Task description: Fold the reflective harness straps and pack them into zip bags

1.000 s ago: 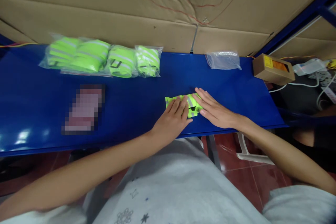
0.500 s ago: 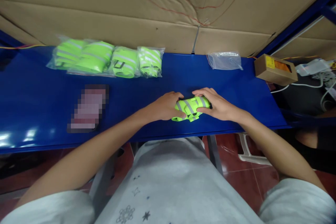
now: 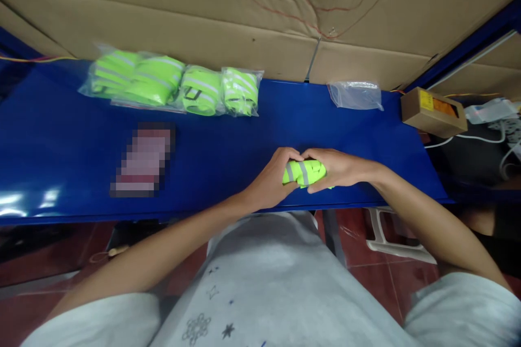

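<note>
Near the front edge of the blue table [image 3: 228,173], a bundle of neon-yellow reflective fabric [image 3: 303,172] with grey stripes sits between my two hands. My left hand [image 3: 277,179] grips its left end, fingers over the far side and thumb along the near side. Around the right end closes my right hand [image 3: 331,167], its fingers meeting the left fingers at the back. Both palms cover the bundle's ends, so only its middle shows. Whether it is a rolled vest or another garment, I cannot tell.
Several similar neon bundles in clear bags [image 3: 199,89] line the table's back left. A blurred-out phone-like rectangle [image 3: 144,160] lies in front of them. Toward the back right are clear plastic bags [image 3: 355,95] and a cardboard box [image 3: 433,111]. A white stool [image 3: 380,236] stands below.
My hands have come closer together around the fabric bundle, fingertips now meeting behind it. The bundle has turned and looks more compact. The view has shifted slightly.
</note>
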Tool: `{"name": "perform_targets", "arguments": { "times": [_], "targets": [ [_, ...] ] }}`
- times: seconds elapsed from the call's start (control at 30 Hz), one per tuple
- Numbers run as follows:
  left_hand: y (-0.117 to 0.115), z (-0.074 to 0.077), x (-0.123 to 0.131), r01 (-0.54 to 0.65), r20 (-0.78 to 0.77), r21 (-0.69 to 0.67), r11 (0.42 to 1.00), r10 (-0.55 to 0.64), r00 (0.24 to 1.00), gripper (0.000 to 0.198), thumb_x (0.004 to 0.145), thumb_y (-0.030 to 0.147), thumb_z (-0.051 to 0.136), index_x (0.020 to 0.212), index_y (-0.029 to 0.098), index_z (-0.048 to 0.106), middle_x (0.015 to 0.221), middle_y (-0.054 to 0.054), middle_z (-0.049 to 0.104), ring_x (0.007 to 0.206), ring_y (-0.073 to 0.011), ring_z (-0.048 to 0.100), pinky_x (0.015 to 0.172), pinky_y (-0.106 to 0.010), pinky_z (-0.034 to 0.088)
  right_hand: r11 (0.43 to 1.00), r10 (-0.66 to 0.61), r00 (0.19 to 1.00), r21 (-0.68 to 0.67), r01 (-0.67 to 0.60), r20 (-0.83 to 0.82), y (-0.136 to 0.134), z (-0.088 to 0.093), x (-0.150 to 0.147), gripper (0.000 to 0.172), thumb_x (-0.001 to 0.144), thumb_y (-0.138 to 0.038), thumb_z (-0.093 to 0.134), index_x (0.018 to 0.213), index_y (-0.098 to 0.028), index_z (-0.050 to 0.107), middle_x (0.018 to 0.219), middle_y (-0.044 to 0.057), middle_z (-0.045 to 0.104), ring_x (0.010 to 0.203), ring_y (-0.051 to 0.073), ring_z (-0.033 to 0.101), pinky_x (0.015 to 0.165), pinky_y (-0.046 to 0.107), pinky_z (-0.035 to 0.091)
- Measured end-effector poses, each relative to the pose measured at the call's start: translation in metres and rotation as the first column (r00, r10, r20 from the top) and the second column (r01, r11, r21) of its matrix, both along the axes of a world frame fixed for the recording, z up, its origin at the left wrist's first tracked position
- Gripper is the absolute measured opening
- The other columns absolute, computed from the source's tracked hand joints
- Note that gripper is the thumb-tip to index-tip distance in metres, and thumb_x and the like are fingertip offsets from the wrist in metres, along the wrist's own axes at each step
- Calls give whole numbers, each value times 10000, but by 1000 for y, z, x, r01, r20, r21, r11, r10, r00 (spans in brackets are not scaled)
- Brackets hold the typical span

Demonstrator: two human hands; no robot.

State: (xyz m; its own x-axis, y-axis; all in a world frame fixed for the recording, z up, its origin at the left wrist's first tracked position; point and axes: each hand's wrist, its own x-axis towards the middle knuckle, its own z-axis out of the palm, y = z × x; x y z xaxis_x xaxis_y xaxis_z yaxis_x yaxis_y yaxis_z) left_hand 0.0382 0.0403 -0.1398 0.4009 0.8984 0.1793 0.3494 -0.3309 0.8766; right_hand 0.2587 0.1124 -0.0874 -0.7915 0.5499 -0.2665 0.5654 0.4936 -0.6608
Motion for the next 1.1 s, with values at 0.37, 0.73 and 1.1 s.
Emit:
{"name": "perform_targets", "arguments": {
  "times": [0.37,0.73,1.1],
  "targets": [
    [1,-12,4,112,261,39,993,-119,958,1157,752,569,854,1622,352,123,1741,-145,25,1614,-351,140,1271,-560,295,993,-114,978,6,117,-174,-26,-17,2,382,812,-427,795,1078,-214,624,966,2,722,752,142,625,637,240,425],
    [7,-3,19,-109,265,-46,993,117,957,961,825,781,640,1553,282,261,1686,-172,244,1551,-321,327,1214,-490,395,969,-232,875,-177,171,-425,-22,-46,-16,534,762,-462,831,1203,-183,721,1098,55,764,948,229,713,789,298,542],
    [30,39,62,82,573,-115,990,-1,820,392,937,457,639,1257,235,587,1343,-102,635,1255,-289,602,1060,-438,459,819,-570,599,-447,360,-562,-50,-34,9,556,671,-402,904,1145,-162,738,1038,28,755,876,186,676,814,302,562]
  ]
}}
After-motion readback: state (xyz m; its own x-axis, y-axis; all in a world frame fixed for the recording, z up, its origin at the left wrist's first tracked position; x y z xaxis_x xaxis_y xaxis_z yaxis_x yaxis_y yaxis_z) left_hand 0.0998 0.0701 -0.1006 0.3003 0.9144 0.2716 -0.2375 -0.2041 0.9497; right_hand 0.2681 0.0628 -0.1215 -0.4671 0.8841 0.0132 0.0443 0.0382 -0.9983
